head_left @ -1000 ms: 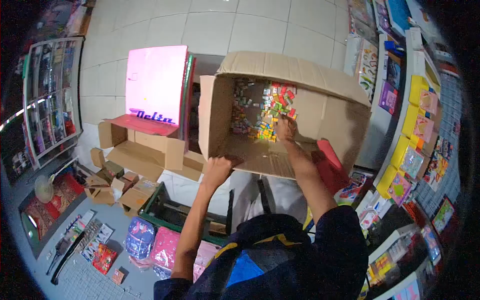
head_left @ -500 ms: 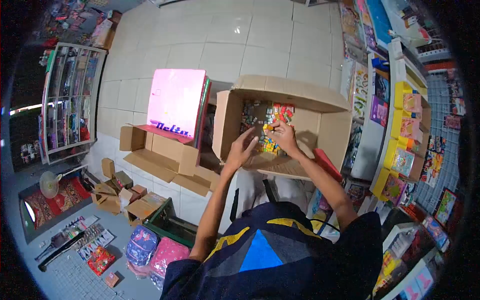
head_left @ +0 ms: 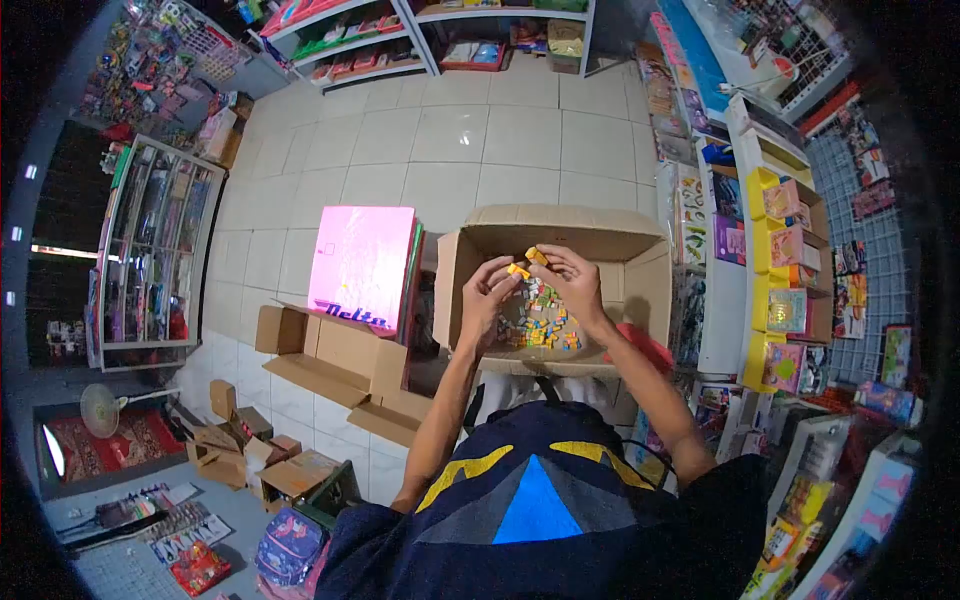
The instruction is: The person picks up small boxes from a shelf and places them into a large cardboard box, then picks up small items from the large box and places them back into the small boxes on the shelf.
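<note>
Over the large open cardboard box (head_left: 650, 285), both my hands are raised close together. My left hand (head_left: 482, 302) is closed, pinching a small orange-yellow block (head_left: 518, 271) at its fingertips. Just to the right, my right hand (head_left: 577, 287) grips another small orange-yellow block (head_left: 537, 256) between thumb and fingers. Below them, many small coloured blocks (head_left: 545, 330), in yellow, orange, blue, green and white, lie loose on the box floor. They are too small to identify exactly. My hands and wrists hide part of the pile.
Left of the box stands a pink "Delta" board or folder stack (head_left: 360, 265), with an open, smaller cardboard box (head_left: 325, 355) before it. A red item (head_left: 645, 345) lies at the box's right edge. Shelves of goods (head_left: 790, 250) line the right side; tiled floor (head_left: 430, 140) lies beyond.
My left hand, open before, now pinches an orange-yellow block. My right hand still holds a yellow piece, and both hands are higher over the box. The view has tilted up, showing shelves behind.
</note>
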### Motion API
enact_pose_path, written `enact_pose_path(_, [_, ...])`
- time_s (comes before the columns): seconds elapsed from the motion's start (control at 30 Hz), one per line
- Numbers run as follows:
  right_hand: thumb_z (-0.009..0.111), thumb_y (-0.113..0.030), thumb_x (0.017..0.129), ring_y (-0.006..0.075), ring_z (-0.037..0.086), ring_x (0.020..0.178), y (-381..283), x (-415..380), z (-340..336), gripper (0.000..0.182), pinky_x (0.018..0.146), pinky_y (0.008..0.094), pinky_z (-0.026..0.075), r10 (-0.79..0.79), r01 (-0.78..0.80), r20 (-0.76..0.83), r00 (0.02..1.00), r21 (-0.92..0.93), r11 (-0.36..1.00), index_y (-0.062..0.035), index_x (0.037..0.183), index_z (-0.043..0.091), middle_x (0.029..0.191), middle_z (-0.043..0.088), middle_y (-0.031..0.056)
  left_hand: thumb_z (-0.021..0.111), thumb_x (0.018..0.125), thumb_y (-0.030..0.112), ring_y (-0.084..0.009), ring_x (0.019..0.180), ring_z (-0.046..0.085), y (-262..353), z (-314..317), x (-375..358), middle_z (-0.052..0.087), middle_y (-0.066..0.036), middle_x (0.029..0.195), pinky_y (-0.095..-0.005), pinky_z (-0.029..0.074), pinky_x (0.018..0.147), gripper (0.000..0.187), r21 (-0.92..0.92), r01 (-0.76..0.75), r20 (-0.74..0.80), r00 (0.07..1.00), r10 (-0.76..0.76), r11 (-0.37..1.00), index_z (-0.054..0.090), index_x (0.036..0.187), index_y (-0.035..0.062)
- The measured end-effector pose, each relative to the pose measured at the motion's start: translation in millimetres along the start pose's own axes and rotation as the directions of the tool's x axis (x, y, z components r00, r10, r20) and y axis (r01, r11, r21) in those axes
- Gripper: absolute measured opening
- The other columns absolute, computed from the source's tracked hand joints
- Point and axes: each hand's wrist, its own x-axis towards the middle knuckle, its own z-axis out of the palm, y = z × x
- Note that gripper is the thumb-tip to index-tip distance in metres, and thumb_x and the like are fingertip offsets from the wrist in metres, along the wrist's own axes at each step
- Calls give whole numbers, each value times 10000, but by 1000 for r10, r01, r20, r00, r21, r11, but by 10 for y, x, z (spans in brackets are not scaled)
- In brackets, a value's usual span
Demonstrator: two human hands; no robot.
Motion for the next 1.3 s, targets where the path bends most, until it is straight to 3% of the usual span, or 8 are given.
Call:
enact_pose_path(0.27, [627, -92, 781, 182, 581, 907, -309, -245, 286, 261, 778, 267, 457, -209, 196, -30, 977, -241, 951, 15, 1018, 603, 979, 602, 116, 624, 794, 62, -56, 770, 552, 174, -120, -76, 614, -42, 931, -159, 397, 599, 291, 57, -29, 99, 995, 23, 998, 540, 1069, 13])
enact_pose_path(0.4, [622, -67, 780, 162, 572, 906, -371, -328, 359, 207, 793, 272, 465, -75, 83, -139, 987, 52, 995, 29, 963, 615, 999, 586, 106, 629, 786, 57, -92, 823, 574, 233, -88, -154, 614, -66, 934, -199, 456, 687, 298, 6, -3, 119, 993, 2, 1000, 534, 1059, -14])
enact_pose_path(0.67, [616, -131, 778, 212, 578, 882, -180, -920, 124, 205, 806, 320, 433, -411, 297, -313, 856, -352, 888, -5, 939, 640, 918, 629, 123, 598, 811, 65, -138, 837, 576, -74, 189, -340, 587, -98, 959, -235, 477, 751, 263, 122, 59, 324, 941, -96, 991, 529, 1045, -34])
enact_pose_path(0.73, [580, -17, 760, 201, 552, 936, -222, -1315, 49, 220, 800, 313, 452, -189, 98, -474, 860, -209, 973, 5, 974, 625, 946, 594, 102, 592, 817, 69, -134, 820, 571, -332, 297, -446, 585, -98, 942, -236, 477, 738, 231, 132, 95, 435, 889, -144, 987, 534, 1016, -33])
enact_pose_path(0.83, [590, -39, 743, 197, 562, 901, -254, -1719, -118, 254, 772, 304, 451, -147, -46, -570, 809, -310, 950, -52, 992, 633, 990, 575, 96, 614, 807, 94, -128, 808, 565, -618, 547, -545, 584, -92, 925, -235, 474, 714, 214, 193, 177, 577, 775, -258, 965, 543, 974, -18])
enact_pose_path(0.93, [614, -93, 746, 235, 549, 922, -432, -2287, -255, 307, 787, 329, 445, -138, -157, -634, 761, -387, 909, -49, 1049, 583, 1014, 547, 106, 642, 788, 116, -130, 787, 563, -963, 792, -702, 592, -84, 911, -247, 472, 708, 217, 369, 223, 598, 687, -414, 903, 564, 952, -4])
enact_pose_path(1.07, [653, -87, 669, 296, 500, 924, -396, -2928, -416, 352, 815, 365, 418, -397, -257, -742, 540, -595, 762, -43, 995, 526, 961, 502, 119, 684, 754, 132, -120, 750, 558, -1227, 1290, -1238, 606, -71, 850, -221, 454, 652, 258, 479, 135, 693, 549, -468, 867, 589, 947, -10])
enact_pose_path(1.3, [638, -199, 743, 289, 473, 1061, -280, -4176, -722, 415, 898, 367, 387, -273, -495, -846, 458, -498, 712, -46, 1103, 499, 1100, 494, 126, 669, 758, 75, -88, 635, 557, -1865, 1781, -2180, 633, -67, 820, -195, 437, 551, 184, 530, 161, 779, 296, -553, 833, 575, 904, 15])
